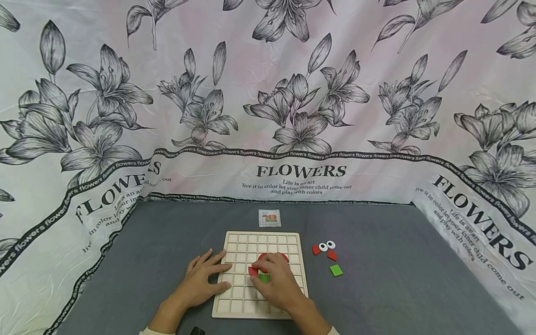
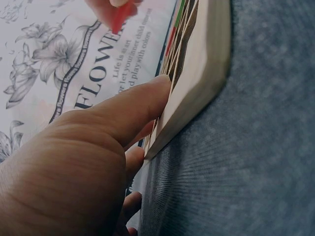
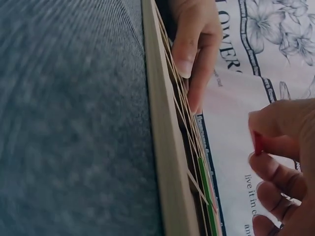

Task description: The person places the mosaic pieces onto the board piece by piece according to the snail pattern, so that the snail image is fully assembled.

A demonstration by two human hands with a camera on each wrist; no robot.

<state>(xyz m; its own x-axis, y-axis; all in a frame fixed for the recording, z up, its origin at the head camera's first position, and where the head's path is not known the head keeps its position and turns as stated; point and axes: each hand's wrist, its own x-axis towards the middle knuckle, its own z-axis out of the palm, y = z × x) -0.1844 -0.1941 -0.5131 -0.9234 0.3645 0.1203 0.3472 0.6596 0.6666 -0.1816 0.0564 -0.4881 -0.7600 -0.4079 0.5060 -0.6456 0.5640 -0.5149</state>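
Here, right fingers (image 3: pixel 270 123) pinching one red piece (image 3: pixel 258 142) — left fingers (image 1: pixel 219 268) spread, touching one gridded board (image 1: pixel 237 305), two eye discs (image 1: pixel 323 247)

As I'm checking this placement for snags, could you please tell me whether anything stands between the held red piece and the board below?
Nothing visible does: the right hand pinches the red piece above the board with open space between, and the left hand rests at the board's left edge.
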